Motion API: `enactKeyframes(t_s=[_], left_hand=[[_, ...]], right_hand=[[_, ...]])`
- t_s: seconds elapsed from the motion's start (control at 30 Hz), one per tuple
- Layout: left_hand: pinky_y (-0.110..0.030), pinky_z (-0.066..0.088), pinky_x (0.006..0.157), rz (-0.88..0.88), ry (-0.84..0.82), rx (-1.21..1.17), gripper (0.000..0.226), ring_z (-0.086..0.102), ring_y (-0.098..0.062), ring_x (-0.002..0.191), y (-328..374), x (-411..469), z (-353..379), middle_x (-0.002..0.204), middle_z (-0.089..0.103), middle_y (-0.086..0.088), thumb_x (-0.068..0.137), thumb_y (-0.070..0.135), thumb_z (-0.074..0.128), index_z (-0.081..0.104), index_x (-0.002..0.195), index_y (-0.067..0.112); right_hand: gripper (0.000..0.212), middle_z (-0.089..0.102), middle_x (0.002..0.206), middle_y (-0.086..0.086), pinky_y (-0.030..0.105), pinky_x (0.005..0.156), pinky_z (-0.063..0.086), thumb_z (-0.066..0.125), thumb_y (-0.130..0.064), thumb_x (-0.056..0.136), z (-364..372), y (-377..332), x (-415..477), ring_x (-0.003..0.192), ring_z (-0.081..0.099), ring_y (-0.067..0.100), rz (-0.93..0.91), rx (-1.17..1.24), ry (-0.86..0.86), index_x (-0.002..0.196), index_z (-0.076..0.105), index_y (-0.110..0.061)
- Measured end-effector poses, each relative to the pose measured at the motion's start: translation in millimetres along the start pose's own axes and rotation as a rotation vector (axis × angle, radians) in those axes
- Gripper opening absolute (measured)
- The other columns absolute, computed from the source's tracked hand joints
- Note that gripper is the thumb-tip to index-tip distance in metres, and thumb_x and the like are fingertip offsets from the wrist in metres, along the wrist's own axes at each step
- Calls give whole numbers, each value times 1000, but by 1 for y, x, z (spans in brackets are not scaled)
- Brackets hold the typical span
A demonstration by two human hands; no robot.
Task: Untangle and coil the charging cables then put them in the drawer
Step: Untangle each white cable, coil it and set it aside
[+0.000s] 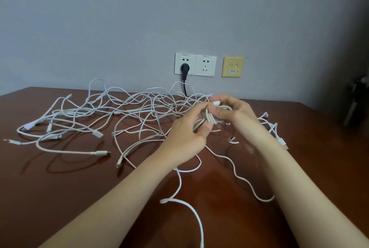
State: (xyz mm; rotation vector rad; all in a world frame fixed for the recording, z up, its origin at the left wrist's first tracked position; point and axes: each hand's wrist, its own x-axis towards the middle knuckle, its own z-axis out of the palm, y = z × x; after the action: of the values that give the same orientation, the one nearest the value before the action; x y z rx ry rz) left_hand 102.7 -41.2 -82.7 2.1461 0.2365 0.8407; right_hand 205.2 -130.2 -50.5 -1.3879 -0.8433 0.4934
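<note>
White cable coil (201, 122) lies clasped in both grips, left hand (185, 138) and right hand (237, 112); socket labels (205, 56) unreadable.

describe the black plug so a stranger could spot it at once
On the grey wall behind the brown table, three plates sit in a row. The black plug is in the leftmost white one. Its cord is black; the cables on the table are all white.

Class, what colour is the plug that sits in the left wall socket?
Black. The round plastic plug shows best in the head view.
</note>
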Motion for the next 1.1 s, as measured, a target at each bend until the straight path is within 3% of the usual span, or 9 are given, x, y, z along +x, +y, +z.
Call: enactKeyframes(t_s=[0.1, 0.2, 0.3, 0.43, 0.57, 0.7, 0.77, 0.9, 1.1], left_hand=[[-28, 40, 77, 37, 67, -34, 33, 52, -11, 77, -7, 0, 0, 76, 58, 18, 90, 15, 53, 45, 96, 45], [-26, 43, 72, 43, 128, -32, 25, 59, -11, 77, -8, 1, 2, 84, 67, 13, 88, 13, 55, 44, 89, 36], [-14, 41, 67, 52, 167, -26, 30, 59, -4, 75, -9, 1, 3, 88, 68, 12, 87, 9, 57, 43, 85, 36], [-18, 39, 65, 22, 190, -26, 31, 58, -8, 72, -13, 4, 1, 82, 66, 8, 86, 5, 57, 41, 82, 32], [-27, 39, 57, -42, 248, -121, 27, 51, -7, 56, -18, 10, -3, 64, 60, 10, 84, 6, 58, 42, 79, 28], [-22, 41, 55, -61, 276, -96, 28, 51, -6, 58, -17, 9, -2, 66, 57, 8, 84, 4, 55, 39, 77, 26], [-30, 43, 60, -77, 297, -144, 28, 55, -12, 61, -17, 10, 0, 70, 61, 4, 86, 4, 53, 40, 80, 27], [-26, 39, 63, -106, 334, -156, 31, 53, -9, 62, -16, 10, 3, 76, 63, 3, 87, 0, 51, 42, 91, 30], [-34, 46, 91, -123, 321, -92, 43, 61, -20, 102, -12, 8, 8, 106, 67, 0, 84, -2, 52, 50, 114, 29]], right_hand=[[38, 51, 85, -5, 23, 62, 48, 70, -12, 81, 9, 6, 2, 69, 53, 10, -112, -183, 182, 109, 44, -19], [33, 44, 78, -6, 16, 62, 37, 73, -20, 79, 16, 10, 1, 66, 44, 6, -287, -465, 386, 91, 43, -19], [29, 46, 62, -9, 20, 54, 32, 59, -6, 86, 27, 14, -1, 56, 44, 5, -347, -539, 316, 69, 45, -25], [21, 54, 63, -2, 13, 55, 40, 44, 3, 90, 33, 13, -6, 51, 53, 0, -398, -515, 233, 82, 58, -10], [13, 63, 83, -2, 29, 74, 49, 60, -3, 82, 37, 12, -11, 78, 61, 15, -483, -486, 148, 89, 69, -10], [9, 58, 70, -9, 29, 69, 46, 70, -20, 81, 38, 16, -10, 69, 57, 14, -519, -447, 149, 76, 71, -12], [19, 59, 65, -1, 36, 67, 49, 65, -20, 85, 40, 16, -9, 63, 57, 20, -439, -284, 178, 67, 66, -14], [30, 58, 58, 0, 19, 55, 48, 56, -14, 92, 46, 10, -11, 52, 52, 11, -163, 148, 159, 62, 62, -10], [28, 55, 46, -4, 14, 42, 45, 53, -9, 90, 41, 2, -9, 38, 49, 6, 63, 393, 227, 62, 57, -6]])
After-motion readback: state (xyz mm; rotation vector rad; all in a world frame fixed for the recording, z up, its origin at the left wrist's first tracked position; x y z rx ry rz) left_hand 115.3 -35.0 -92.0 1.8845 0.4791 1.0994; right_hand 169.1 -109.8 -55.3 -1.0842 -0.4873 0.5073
